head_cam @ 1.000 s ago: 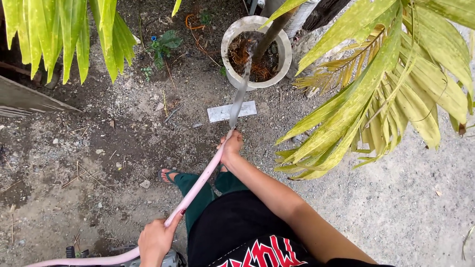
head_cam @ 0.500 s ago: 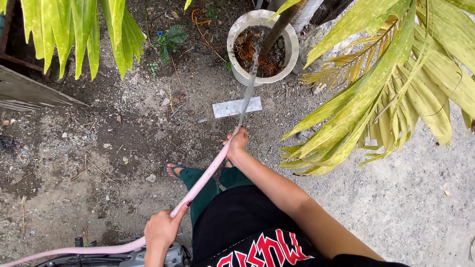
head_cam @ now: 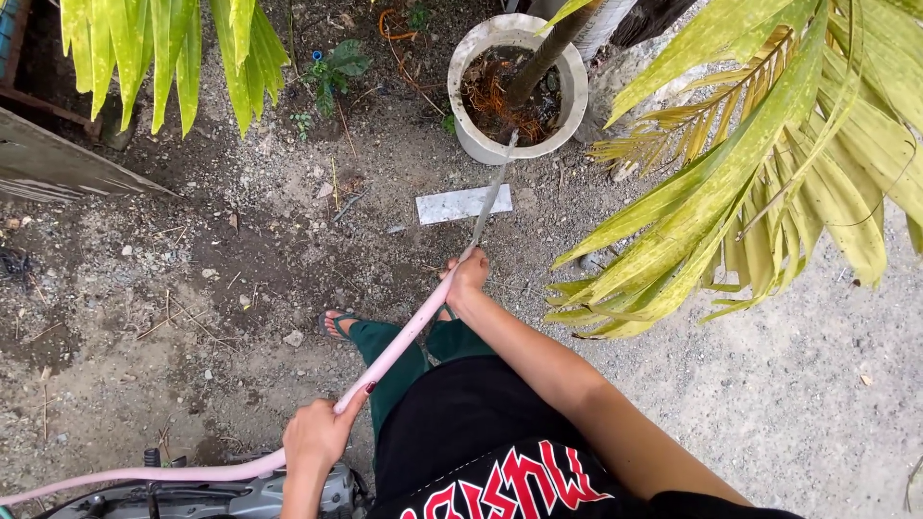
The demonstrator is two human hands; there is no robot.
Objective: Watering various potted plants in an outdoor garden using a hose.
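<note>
A pink hose [head_cam: 399, 344] runs from the lower left up to the middle of the head view. My right hand [head_cam: 467, 278] grips its open end, arm stretched forward. My left hand [head_cam: 315, 437] holds the hose lower down, near my hip. A stream of water [head_cam: 491, 197] leaves the hose end and lands at the near rim of a round white concrete pot [head_cam: 475, 142]. The pot holds dark wet soil, orange roots and a slanted plant stem.
Yellow-green palm fronds [head_cam: 760, 173] hang at the right and more leaves [head_cam: 163, 53] at the top left. A white flat slab [head_cam: 461, 204] lies on the gravel before the pot. A grey machine [head_cam: 240, 495] sits at the bottom left, a board [head_cam: 58, 168] at the left.
The water stream has shortened and dropped, now reaching only the pot's near rim instead of its middle. Both hands keep their grip on the hose; the view has shifted slightly.
</note>
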